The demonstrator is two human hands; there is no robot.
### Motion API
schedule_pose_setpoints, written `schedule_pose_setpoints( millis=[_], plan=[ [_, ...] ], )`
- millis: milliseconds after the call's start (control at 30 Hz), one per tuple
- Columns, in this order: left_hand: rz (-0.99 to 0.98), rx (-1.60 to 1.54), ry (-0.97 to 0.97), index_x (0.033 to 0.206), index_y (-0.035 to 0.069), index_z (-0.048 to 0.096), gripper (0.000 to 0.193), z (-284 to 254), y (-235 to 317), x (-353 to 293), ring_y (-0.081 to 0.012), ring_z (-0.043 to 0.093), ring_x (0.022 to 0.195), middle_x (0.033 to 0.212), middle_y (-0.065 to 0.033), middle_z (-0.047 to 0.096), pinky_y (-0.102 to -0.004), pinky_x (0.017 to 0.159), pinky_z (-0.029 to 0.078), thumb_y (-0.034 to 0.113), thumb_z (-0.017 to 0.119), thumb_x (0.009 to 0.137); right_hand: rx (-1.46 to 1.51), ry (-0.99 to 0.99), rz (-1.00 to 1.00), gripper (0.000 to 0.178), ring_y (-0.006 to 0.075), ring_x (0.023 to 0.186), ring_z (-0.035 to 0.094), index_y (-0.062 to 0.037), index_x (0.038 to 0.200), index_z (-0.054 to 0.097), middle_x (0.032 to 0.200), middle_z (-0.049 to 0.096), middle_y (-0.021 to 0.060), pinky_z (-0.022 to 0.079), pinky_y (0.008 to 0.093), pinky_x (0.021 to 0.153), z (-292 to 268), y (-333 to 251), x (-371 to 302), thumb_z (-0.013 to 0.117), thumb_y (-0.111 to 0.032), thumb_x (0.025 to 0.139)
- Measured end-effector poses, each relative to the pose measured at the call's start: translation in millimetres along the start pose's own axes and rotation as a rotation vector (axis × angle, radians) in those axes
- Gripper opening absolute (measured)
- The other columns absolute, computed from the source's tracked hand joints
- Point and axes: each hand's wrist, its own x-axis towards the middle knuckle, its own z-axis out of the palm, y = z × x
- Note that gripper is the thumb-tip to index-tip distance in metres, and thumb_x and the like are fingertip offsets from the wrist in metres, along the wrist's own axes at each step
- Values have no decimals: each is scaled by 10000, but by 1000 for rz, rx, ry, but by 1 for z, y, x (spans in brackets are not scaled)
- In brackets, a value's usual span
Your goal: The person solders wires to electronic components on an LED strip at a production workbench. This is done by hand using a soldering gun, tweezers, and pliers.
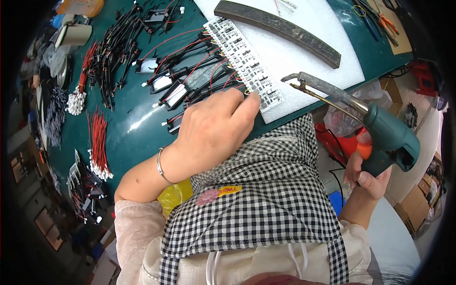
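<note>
My right hand [370, 175] is wrapped round the grip of a green soldering gun [387, 135], a finger at its orange trigger. The gun's metal tip points left and hangs in the air to the right of a white circuit board panel [244, 61]. At the near end of that panel, my left hand [216, 123] is closed, thumb and fingertips pressed together by the board's left edge. What they pinch is hidden. Red and black wires run from this edge to several small black cases with pale faces [175, 95], partly covered by my left hand.
A dark curved bar [280, 31] lies across the panel's far end, on a white foam sheet [304, 80]. Bundles of black cables [114, 52] and red wires [98, 137] spread over the green tabletop [137, 121]. Pliers [387, 28] lie far right.
</note>
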Motion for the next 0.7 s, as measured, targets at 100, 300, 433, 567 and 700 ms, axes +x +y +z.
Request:
schedule_pose_setpoints(
  millis=[100,300,433,567,700],
  plan=[
    [86,-5,-70,890,64,587,198,-3,-6,1,-193,566,558,742,-49,556,-296,448,446,47,694,724,15,-39,31,765,128,417,468,148,1188,414,603,507,76,444,259,407,0,-1,1,776,-194,608],
    [76,-74,-97,903,76,525,235,-3,-8,5,-180,572,555,775,-40,509,-310,430,448,79,655,707,26,-59,44,765,131,415,472,146,1193,410,591,501,73,447,260,408,-1,0,1,779,-190,613],
    [-11,-72,-31,861,64,547,209,4,0,5,-192,551,523,761,-43,551,-302,428,444,9,685,715,26,-75,39,758,132,420,477,147,1187,413,588,499,70,449,261,412,-2,1,1,778,-191,615],
    [8,-9,-88,864,68,544,216,8,-1,5,-194,553,525,774,-47,554,-296,431,448,3,682,711,26,-67,57,744,132,417,476,147,1172,427,576,494,64,443,263,412,-3,3,-1,779,-201,616],
    [5,-140,-48,896,56,569,191,6,-5,8,-207,552,536,758,-61,561,-287,455,452,18,666,736,66,-116,-3,704,110,376,425,120,1189,369,593,474,42,409,245,356,-9,9,-5,749,-159,666]
  ],
)
